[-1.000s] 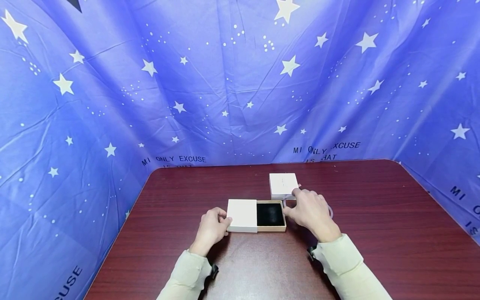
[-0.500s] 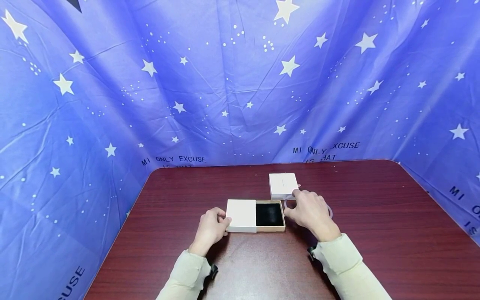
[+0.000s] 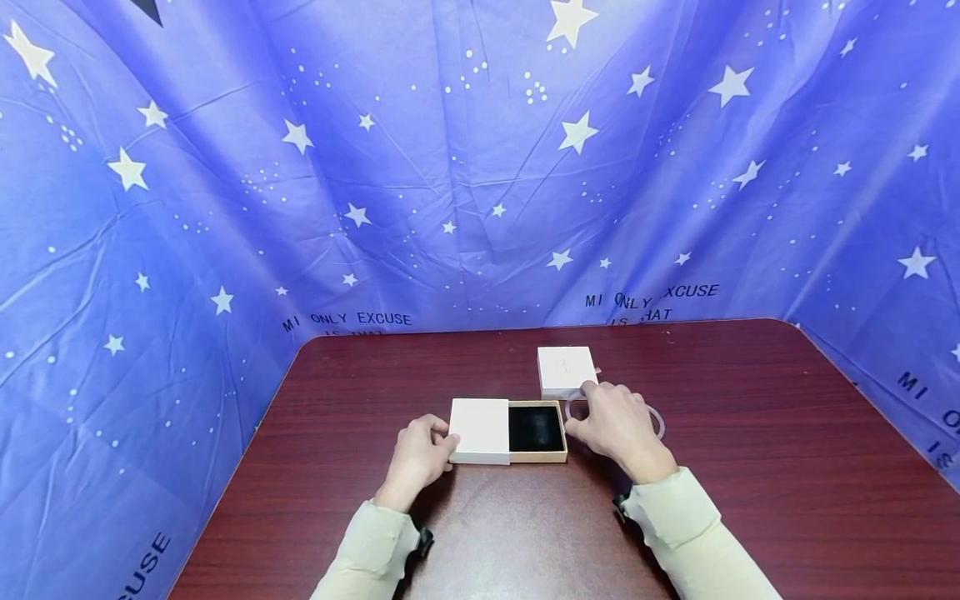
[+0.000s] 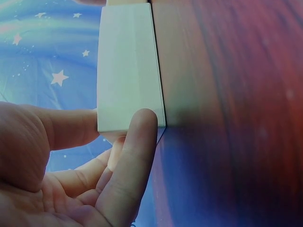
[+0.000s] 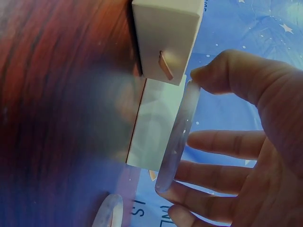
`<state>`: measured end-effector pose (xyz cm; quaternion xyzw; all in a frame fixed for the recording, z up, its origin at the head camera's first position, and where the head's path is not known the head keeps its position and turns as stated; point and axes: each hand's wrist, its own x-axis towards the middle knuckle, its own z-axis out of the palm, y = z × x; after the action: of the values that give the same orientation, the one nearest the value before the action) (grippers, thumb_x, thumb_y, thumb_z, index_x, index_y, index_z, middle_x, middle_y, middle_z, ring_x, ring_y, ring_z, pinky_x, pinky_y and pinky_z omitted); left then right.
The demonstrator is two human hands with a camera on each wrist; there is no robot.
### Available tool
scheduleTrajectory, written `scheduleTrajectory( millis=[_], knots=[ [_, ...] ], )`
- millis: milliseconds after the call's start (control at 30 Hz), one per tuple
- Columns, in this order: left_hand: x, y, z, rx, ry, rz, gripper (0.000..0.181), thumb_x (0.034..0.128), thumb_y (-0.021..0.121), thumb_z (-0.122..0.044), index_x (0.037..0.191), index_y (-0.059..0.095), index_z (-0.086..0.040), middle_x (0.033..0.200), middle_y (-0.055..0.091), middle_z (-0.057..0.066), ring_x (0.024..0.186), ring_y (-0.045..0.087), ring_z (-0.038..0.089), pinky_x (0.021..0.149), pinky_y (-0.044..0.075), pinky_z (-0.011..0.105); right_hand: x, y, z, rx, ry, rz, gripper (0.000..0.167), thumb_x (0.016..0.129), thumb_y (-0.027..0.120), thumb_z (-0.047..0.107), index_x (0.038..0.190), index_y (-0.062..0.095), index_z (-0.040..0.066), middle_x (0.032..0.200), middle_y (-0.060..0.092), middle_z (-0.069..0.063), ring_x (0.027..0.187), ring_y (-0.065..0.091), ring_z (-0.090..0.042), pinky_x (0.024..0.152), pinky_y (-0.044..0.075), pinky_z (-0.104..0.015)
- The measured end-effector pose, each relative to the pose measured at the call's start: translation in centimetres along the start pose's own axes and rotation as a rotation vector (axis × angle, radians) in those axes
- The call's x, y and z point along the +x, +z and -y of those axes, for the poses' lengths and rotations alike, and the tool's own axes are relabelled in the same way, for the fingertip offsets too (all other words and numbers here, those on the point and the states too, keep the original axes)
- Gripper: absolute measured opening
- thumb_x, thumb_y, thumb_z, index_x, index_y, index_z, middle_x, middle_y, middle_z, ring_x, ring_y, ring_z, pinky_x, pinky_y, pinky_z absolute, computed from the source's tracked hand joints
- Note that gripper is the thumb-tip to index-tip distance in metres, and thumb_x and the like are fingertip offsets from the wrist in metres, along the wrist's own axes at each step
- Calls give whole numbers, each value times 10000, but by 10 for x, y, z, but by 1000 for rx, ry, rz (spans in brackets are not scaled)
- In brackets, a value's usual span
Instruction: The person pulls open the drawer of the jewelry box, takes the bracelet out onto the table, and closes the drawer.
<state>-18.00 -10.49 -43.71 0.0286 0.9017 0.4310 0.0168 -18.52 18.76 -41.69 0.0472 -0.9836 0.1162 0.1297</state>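
A white drawer box (image 3: 478,431) lies on the table with its tray (image 3: 540,457) pulled out to the right. Black padding lines the tray. My left hand (image 3: 420,457) grips the left end of the white box; the left wrist view shows thumb and fingers round its end (image 4: 128,71). Between thumb and fingertips, my right hand (image 3: 621,429) holds a pale, translucent bangle (image 5: 180,137) beside the tray's right end. The tray's end with a small pull tab (image 5: 165,66) shows in the right wrist view. Another pale bangle (image 5: 109,210) lies on the table, partly out of frame.
A second white box (image 3: 565,367), closed, with a small tab on its right side, stands behind the drawer box. The dark red wooden table (image 3: 352,375) reaches back to a blue star-patterned curtain (image 3: 465,167).
My right hand has shifted slightly left and toward me, and more of the held bangle shows. The drawer box and left hand have drifted very slightly left; the tray is pulled out as before.
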Motion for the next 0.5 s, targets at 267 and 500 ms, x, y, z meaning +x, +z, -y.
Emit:
scheduleTrajectory(
  millis=[267, 500],
  knots=[
    [1, 0, 0, 10, 0, -4, 208, 866, 681, -165, 996, 621, -13, 692, 596, -4, 498, 641, 111, 555, 498, 263, -1, 5, -1, -12, -16, -9, 405, 640, 744, 423, 819, 607, 87, 734, 598, -120, 734, 585, -400, 603, 418, -514],
    [0, 1, 1, -12, 0, 0, 198, 863, 679, -140, 988, 617, 0, 691, 601, 5, 493, 644, 132, 525, 504, 256, 0, 7, -2, -29, -31, -3, 413, 641, 770, 420, 821, 605, 87, 727, 592, -112, 729, 587, -401, 598, 414, -509]
  ],
)
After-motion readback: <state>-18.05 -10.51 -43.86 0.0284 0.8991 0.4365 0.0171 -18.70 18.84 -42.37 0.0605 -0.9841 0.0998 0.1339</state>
